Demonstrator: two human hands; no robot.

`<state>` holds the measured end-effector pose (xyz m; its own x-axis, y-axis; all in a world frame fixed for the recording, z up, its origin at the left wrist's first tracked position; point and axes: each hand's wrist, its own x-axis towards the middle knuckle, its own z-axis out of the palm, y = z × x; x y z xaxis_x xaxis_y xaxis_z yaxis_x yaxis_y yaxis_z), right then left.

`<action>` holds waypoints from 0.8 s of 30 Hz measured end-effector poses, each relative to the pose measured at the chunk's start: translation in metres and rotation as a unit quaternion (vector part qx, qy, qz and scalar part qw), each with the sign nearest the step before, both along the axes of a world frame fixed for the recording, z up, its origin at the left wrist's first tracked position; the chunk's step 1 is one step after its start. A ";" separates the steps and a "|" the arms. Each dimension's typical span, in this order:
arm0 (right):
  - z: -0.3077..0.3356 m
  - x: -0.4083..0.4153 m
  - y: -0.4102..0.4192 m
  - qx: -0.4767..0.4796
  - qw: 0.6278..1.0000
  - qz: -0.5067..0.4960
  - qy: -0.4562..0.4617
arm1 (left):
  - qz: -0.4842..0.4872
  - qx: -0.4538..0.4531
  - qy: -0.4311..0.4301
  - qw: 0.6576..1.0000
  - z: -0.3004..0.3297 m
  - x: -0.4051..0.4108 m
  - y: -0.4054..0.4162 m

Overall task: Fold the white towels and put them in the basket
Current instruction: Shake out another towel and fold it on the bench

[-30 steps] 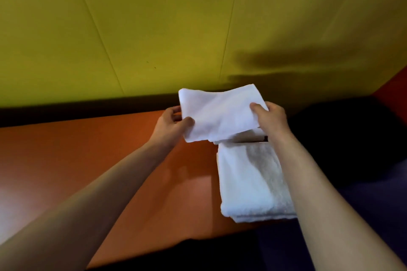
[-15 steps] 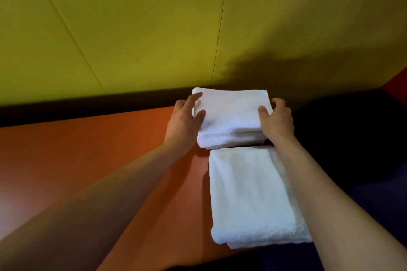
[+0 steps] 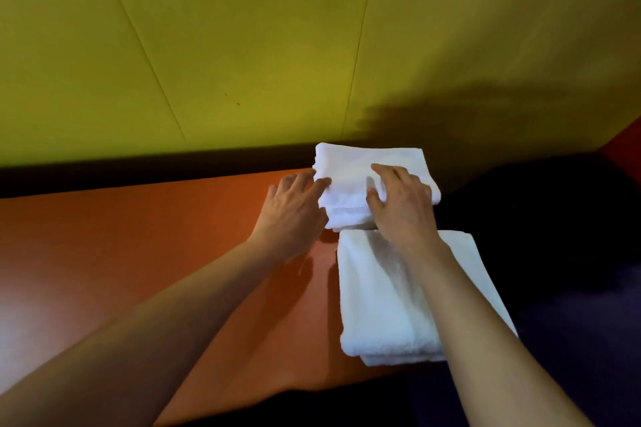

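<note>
Small towel now down on orange table, beyond big folded towel. Right hand flat on top, left hand open, touching its edge. Press evenly, square edges. No basket visible.

My one head camera looks forward and down, close over my orange table, facing the far yellow wall.

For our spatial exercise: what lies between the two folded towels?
In the head view, only a narrow dark gap separates the far towel from the near towel; nothing sits there.
</note>
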<state>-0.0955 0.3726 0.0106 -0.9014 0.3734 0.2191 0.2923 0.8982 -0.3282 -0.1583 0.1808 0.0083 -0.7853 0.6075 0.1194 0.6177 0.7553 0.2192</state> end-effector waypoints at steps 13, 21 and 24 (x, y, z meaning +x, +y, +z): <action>0.049 0.049 -0.140 -0.031 0.988 0.133 0.065 | 0.071 0.006 0.064 0.995 0.064 0.077 -0.146; 0.065 0.061 -0.239 -0.039 0.977 0.206 0.049 | 0.146 0.024 0.077 0.986 0.079 0.118 -0.248; 0.064 0.059 -0.280 -0.043 0.971 0.234 0.041 | 0.183 0.025 0.076 0.980 0.079 0.130 -0.289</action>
<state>-0.0368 0.0923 0.0750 -0.9576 -0.0519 0.2832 -0.1704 0.8950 -0.4122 -0.0281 -0.1083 0.0872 -0.9201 0.2784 0.2754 0.3356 0.9230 0.1883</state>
